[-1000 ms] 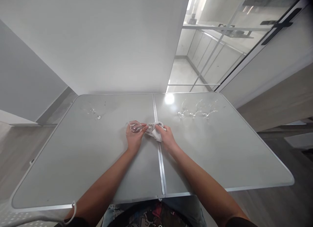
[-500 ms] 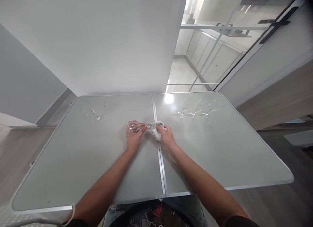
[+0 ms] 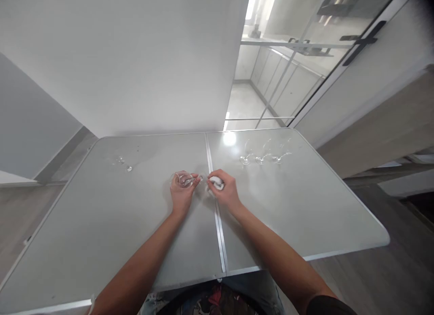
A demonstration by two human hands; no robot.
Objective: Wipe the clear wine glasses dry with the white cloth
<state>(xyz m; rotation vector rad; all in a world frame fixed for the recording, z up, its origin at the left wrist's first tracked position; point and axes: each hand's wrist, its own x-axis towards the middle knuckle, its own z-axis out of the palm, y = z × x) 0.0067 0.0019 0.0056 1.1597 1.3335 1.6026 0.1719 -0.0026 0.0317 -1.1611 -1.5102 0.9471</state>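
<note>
My left hand (image 3: 181,193) is wrapped round the bowl of a clear wine glass (image 3: 183,178), held on its side over the middle of the grey folding table (image 3: 101,224). The glass's stem points right towards my right hand (image 3: 224,191). That hand is closed on a bunched white cloth (image 3: 216,183) pressed against the stem or foot of the glass. Both hands hover just left and right of the table's centre seam (image 3: 217,224).
Three clear wine glasses (image 3: 261,152) lie on their sides at the back right of the table. One more glass (image 3: 122,162) lies at the back left. A white wall stands behind the table, and a glass partition (image 3: 288,66) is at the back right.
The cloth has bunched up tighter in my right hand and slid closer to the end of the stem. The camera has swung slightly, so everything sits a little further left in view.
</note>
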